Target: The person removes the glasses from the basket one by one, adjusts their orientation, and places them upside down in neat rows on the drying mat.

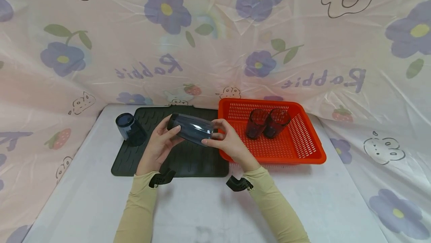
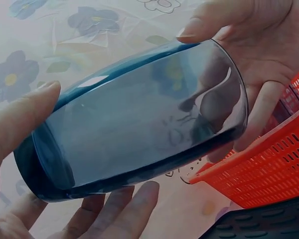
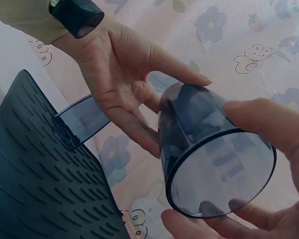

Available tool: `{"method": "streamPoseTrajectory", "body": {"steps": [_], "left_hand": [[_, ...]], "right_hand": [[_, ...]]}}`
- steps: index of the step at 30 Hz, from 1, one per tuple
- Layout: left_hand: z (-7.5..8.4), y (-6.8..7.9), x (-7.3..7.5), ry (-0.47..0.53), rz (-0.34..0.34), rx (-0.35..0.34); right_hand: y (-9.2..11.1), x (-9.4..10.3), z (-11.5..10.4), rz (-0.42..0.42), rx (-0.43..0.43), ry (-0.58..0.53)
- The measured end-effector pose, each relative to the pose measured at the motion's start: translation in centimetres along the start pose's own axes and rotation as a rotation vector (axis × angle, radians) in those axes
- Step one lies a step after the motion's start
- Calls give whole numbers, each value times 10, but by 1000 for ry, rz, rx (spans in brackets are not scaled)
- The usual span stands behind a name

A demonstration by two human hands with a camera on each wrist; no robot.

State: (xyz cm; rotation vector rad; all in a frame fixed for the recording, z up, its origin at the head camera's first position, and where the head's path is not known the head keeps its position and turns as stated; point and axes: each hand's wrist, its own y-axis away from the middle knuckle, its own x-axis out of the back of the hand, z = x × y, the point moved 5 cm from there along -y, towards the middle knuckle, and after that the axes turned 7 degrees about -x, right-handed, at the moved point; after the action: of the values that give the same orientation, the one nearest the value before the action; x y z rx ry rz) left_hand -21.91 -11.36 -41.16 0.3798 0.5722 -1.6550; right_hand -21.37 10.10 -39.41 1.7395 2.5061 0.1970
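A clear blue-grey drinking glass (image 1: 193,128) is held in the air over the dark drying mat (image 1: 198,162), lying nearly on its side. My left hand (image 1: 161,138) grips it round the thick base end, thumb on one side and fingers on the other. At the rim end, my right hand (image 1: 232,142) pinches it between thumb and fingers. In the left wrist view the glass (image 2: 124,119) points its mouth toward the right hand. The right wrist view looks into the open mouth of the glass (image 3: 219,174), and no contents show.
Another dark glass (image 1: 131,130) stands at the mat's left side. To the right, a red perforated basket (image 1: 309,138) overlaps the mat's right edge and holds two glasses (image 1: 257,123) side by side. A flowered plastic sheet (image 1: 208,48) hangs behind the white table (image 1: 198,213).
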Motion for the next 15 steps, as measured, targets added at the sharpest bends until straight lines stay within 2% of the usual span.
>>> {"method": "streamPoseTrajectory", "body": {"steps": [10, 15], "left_hand": [[8, -3, -2, -44, -21, -23], [10, -4, -3, -62, -22, -31]], "right_hand": [[0, -5, 5, 0, -38, 40], [-2, -8, 7, -15, -28, 39]]}}
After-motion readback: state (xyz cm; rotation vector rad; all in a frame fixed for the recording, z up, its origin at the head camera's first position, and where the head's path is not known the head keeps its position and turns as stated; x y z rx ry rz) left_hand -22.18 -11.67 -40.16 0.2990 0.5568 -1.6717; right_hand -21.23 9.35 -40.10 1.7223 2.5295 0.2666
